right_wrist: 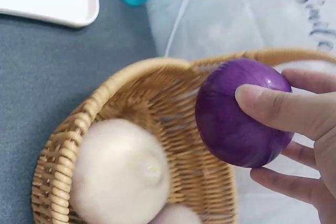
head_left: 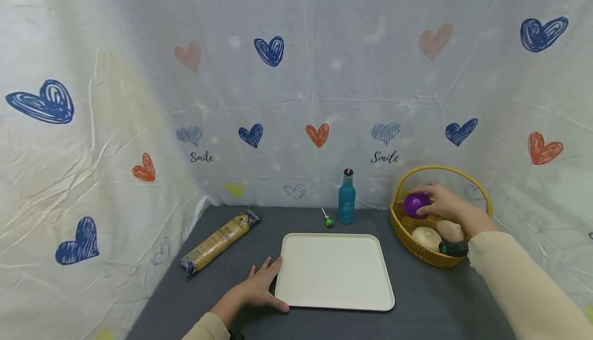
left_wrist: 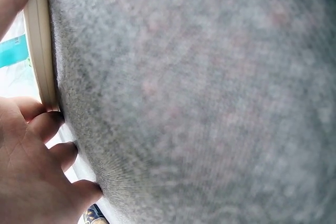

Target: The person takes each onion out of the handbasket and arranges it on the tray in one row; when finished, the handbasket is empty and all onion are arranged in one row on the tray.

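Observation:
My right hand grips a round, glossy purple onion, thumb across its near side and fingers around the far side. It is held over the yellow wicker basket. Inside the basket lie a pale round vegetable and a brownish-pink lump, partly under my wrist. My left hand is spread at the left side of a white rectangular tray, thumb by its front corner and fingers along its edge. In the left wrist view only the tray's rim shows, beside the fingers.
Behind the tray stand a blue bottle with a dark cap and a small green lollipop. A long yellow packet lies at the left on the grey tabletop. A heart-patterned curtain hangs behind. The basket's handle arches up.

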The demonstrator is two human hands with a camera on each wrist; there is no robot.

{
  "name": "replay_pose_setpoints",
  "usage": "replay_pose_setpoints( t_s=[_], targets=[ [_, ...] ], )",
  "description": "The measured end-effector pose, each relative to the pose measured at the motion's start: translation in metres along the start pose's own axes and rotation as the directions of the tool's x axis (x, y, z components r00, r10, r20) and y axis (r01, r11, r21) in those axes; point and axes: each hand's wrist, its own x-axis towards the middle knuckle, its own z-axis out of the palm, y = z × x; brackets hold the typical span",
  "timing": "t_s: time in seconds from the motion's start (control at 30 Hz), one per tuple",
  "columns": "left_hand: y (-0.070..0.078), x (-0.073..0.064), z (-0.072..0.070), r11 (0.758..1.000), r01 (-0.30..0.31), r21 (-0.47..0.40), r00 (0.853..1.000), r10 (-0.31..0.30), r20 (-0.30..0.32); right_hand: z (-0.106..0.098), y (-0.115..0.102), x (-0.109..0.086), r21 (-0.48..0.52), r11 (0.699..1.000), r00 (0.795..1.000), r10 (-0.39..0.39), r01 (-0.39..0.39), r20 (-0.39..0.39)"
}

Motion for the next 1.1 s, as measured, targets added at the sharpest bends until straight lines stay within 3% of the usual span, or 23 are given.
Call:
replay_pose_setpoints(
  t_s=[0.23, 0.47, 0.57, 0.8, 1.1],
  targets=[
    [-0.002, 0.000, 0.000, 1.000, 0.017, 0.000, 1.000, -0.017, -0.003, -0.008, -0.025, -0.006, -0.031, 1.000, 1.000, 0.005, -0.005, -0.013],
    [-0.002, 0.002, -0.001, 1.000, 0.015, 0.003, 1.000, -0.015, -0.002, -0.007, -0.045, -0.007, -0.099, 0.990, 0.993, -0.102, 0.095, -0.066],
    [-0.002, 0.003, 0.000, 1.000, 0.011, 0.002, 1.000, -0.011, -0.003, -0.005, -0.053, -0.007, -0.111, 0.988, 0.991, -0.114, 0.105, -0.072],
    [-0.002, 0.002, 0.001, 1.000, 0.005, -0.004, 1.000, -0.005, -0.005, 0.004, -0.074, -0.008, -0.107, 0.984, 0.986, -0.147, 0.139, -0.073],
    [0.000, 0.001, 0.001, 1.000, 0.007, 0.004, 1.000, -0.007, -0.007, 0.019, -0.096, -0.009, -0.031, 0.988, 0.987, -0.155, 0.154, -0.041]
  ],
)
